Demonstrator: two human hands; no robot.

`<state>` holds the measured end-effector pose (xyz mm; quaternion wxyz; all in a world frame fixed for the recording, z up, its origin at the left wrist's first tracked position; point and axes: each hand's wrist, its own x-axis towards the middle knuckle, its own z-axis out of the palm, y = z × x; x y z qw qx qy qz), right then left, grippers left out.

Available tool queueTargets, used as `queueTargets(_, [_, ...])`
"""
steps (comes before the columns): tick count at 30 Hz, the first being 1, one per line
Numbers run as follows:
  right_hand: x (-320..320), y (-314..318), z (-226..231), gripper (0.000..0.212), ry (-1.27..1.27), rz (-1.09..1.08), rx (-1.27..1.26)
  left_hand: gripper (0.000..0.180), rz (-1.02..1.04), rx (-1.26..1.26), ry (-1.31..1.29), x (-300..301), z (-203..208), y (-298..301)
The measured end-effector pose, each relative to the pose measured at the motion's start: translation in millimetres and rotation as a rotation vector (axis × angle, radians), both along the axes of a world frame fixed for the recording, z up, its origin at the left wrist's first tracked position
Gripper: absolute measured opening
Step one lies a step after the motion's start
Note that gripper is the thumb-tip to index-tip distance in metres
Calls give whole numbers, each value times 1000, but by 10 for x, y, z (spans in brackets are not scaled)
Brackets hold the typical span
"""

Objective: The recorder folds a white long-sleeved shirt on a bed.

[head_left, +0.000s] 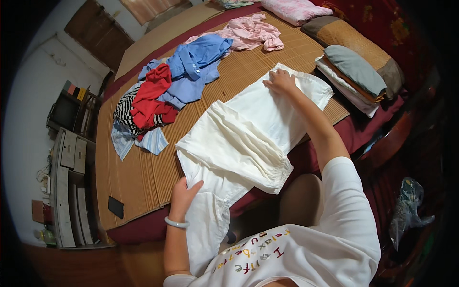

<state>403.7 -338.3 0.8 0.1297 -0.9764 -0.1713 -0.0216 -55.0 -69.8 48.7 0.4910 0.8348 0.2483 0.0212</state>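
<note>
A pair of white trousers [248,129] lies spread across the bamboo mat [143,177] on the bed, with one part hanging over the near edge. My left hand [184,191] grips the white cloth at the bed's near edge. My right hand [279,81] rests flat, fingers spread, on the far end of the trousers near the cuff.
A heap of clothes lies further left on the mat: a red garment [153,98], a blue shirt [196,62], a striped piece [125,110] and a pink garment [251,31]. Folded clothes [354,74] are stacked at the right by a pillow [349,38]. A dark phone [115,207] lies near the mat's corner.
</note>
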Motion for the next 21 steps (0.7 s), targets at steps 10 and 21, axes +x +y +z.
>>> queueTargets(10, [93, -51, -251, 81, -65, -46, -126, 39, -3, -31, 114, -1009, -5, -258])
queueTargets(21, [-90, -262, -265, 82, -60, -165, -114, 22, 150, -394, -38, -1525, 54, 327])
